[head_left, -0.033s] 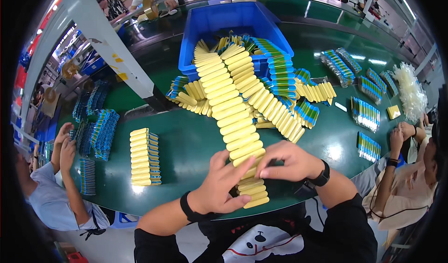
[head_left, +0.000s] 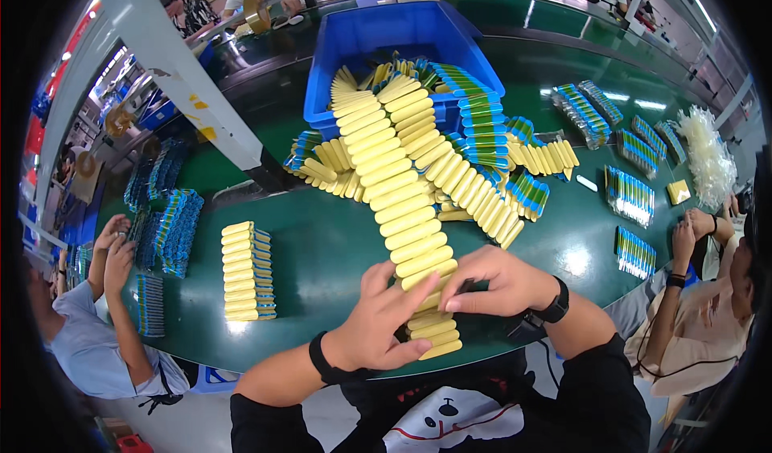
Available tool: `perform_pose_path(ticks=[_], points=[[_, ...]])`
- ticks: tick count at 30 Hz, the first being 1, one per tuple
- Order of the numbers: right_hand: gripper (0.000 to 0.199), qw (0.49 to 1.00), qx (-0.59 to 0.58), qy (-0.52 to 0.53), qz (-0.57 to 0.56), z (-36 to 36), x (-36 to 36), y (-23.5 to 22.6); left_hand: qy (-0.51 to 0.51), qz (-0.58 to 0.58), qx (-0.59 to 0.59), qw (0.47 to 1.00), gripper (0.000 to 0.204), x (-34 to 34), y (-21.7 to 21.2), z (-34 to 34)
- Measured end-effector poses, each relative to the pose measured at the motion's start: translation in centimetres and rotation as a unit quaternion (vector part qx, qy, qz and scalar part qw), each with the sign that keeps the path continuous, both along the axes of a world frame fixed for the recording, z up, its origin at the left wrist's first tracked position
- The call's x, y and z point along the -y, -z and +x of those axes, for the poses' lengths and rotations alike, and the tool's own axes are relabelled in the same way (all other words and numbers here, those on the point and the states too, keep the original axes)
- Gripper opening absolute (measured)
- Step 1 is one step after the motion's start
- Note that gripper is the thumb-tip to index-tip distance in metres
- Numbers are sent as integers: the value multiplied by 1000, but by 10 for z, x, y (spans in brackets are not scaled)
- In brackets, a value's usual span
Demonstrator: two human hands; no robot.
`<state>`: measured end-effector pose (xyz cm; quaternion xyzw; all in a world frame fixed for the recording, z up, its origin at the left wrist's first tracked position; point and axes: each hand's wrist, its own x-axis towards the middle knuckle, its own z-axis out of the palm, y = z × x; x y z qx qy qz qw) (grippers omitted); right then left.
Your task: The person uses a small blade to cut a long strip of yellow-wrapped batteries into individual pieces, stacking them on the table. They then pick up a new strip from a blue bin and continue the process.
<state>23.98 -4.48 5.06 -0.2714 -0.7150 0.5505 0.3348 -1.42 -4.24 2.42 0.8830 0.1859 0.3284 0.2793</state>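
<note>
A long row of flat yellow packets runs from the blue bin down the green table to its near edge. My left hand lies against the left side of the row's near end, fingers spread over the packets. Opposite it, my right hand grips the same packets from the right with curled fingers. Something small and dark shows at its fingertips; I cannot tell what it is. Both wrists wear black bands.
A second row of yellow packets branches right. A separate yellow stack lies to the left. Blue-green striped bundles and a heap of clear wrappers sit right. Co-workers sit at left and right. A grey post slants behind.
</note>
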Motion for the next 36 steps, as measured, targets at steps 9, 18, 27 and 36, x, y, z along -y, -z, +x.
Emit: perform_pose_path(ticks=[9, 18, 27, 36], points=[[17, 935, 34, -310, -166, 10, 6, 16, -94, -200, 44, 974, 75, -15, 6, 3], [20, 925, 65, -300, -225, 2, 7, 34, -156, -174, -39, 972, 64, -31, 23, 7], [19, 885, 127, -365, -261, 2, 0, 33, -130, -182, -106, 969, 65, -33, 31, 2], [13, 985, -88, 150, -10, -6, -22, 53, -143, -175, -39, 973, 90, -35, 40, 4]])
